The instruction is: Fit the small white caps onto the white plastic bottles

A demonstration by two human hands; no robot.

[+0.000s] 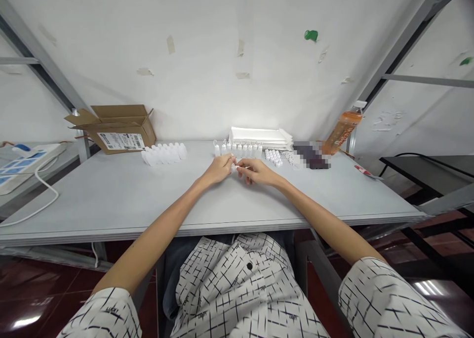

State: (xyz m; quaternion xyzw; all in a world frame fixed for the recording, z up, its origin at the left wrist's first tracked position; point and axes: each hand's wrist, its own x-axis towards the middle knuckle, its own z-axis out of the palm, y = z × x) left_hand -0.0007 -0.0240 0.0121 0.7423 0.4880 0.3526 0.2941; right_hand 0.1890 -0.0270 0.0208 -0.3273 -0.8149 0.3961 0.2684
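My left hand [221, 169] and my right hand [259, 172] meet above the middle of the table. Both have their fingers closed around a small white plastic piece [233, 168], mostly hidden by the fingertips. Just behind the hands stands a row of small white squeeze bottles [245, 149] with caps on, a few at the left end with loops on top. To the right of that row lie several white caps [273, 157] in a cluster. Small white loop-like parts [292, 159] are heaped beside the caps. Farther left, a group of white bottles [163, 153] is lined up.
An open cardboard box [122, 135] stands at the back left. Against the wall lies a stack of white trays or sheets [261, 137]. A dark, pixelated object [314, 156] and an orange drink bottle [344, 129] are at the back right. A power strip [29, 165] sits far left.
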